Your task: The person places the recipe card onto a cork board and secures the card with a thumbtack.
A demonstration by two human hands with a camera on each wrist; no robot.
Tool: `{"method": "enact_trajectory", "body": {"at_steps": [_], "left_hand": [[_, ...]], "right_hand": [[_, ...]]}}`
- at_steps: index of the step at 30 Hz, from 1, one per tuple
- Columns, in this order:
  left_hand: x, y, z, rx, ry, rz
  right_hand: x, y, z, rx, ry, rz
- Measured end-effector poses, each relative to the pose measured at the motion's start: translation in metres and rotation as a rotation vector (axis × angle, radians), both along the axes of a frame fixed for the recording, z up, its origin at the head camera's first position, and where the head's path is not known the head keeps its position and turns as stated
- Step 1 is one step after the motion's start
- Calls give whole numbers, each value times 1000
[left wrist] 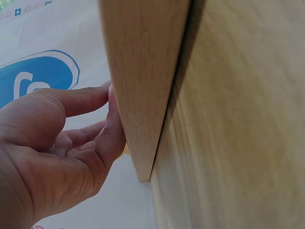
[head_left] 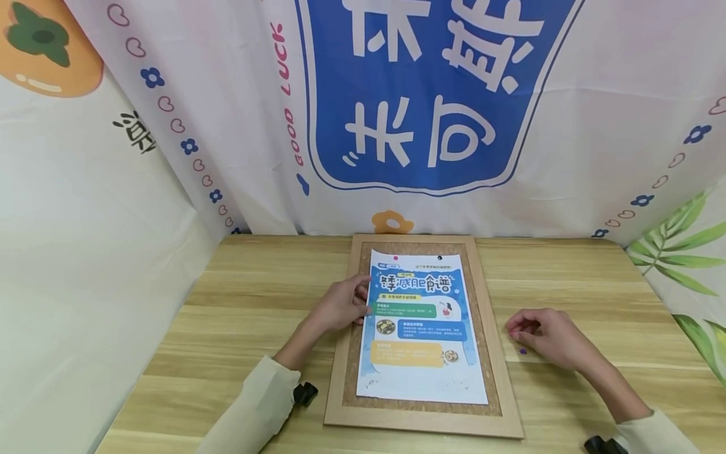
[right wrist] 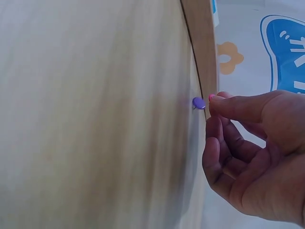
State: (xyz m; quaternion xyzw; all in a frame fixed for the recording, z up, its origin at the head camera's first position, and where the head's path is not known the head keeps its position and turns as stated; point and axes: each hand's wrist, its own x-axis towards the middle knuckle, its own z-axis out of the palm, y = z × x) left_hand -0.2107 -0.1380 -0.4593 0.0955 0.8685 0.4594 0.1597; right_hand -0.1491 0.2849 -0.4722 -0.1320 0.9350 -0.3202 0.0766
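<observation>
On speckled cork lies rectangular paper.

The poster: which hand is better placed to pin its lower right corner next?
Probably the right hand: it pinches a pink pin, while the left hand is at the left edge of the poster.

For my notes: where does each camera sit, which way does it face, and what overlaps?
Head: worn on the head, facing forward and down at the corkboard and poster; the left hand, right hand and forearms show.
Left wrist: on that wrist, facing past the corkboard's wooden side toward the backdrop; only the left hand shows.
Right wrist: on that wrist, facing the table and backdrop; only the right hand shows, pinching a small pink item.
Shared: head and right wrist views both show the right hand and purple pushpin.
</observation>
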Motion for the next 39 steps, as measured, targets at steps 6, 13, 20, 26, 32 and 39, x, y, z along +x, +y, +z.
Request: {"method": "enact_trajectory", "body": {"at_steps": [6, 13, 20, 26, 32, 39], "left_hand": [[0, 0, 0, -1, 11, 1], [1, 1, 0, -5, 9, 6], [1, 0, 0, -15, 10, 3], [1, 0, 1, -11, 5, 3], [1, 1, 1, -12, 4, 1], [1, 1, 1, -6, -1, 2]], "right_hand": [[3, -6, 5, -86, -26, 35], [5, -15, 8, -117, -27, 53], [7, -23, 13, -149, -24, 86], [8, -34, 16, -178, -74, 102], [8, -43, 19, -191, -77, 151], [6, -56, 21, -174, -67, 191]]}}
